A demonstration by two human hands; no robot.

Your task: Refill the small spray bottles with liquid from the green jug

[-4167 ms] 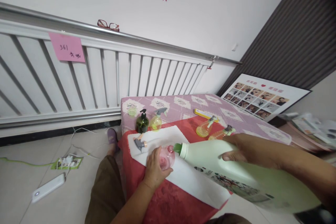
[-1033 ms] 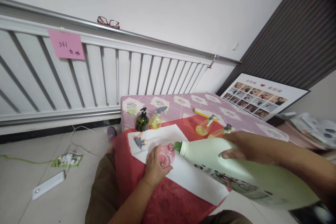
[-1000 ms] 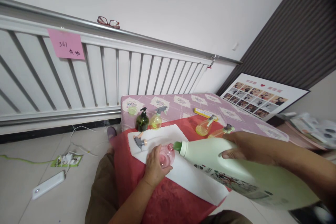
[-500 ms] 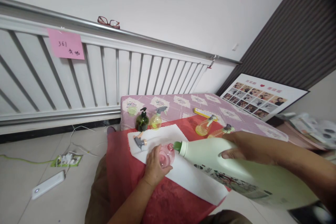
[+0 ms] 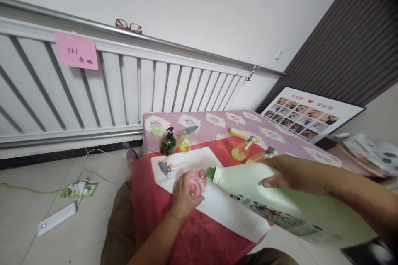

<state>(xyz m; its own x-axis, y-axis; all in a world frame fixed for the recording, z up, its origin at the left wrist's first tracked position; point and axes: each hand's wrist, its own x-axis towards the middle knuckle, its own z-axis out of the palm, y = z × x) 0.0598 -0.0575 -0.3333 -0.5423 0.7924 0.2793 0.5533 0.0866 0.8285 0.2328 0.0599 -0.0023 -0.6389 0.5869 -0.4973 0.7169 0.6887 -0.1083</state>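
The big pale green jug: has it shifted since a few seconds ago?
No. The pale green jug keeps its spout at the small pink bottle, just as far from the dark pump bottle as before.

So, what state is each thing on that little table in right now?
green jug, tipped over sideways, spout at the mouth of the pink bottle, held by the right hand.
pink bottle, top off, steadied on the white cloth by the left hand.
spray head, off, lying loose on the white cloth.
dark pump bottle, upright, pump on.
yellow spray bottle, upright, sprayer on.
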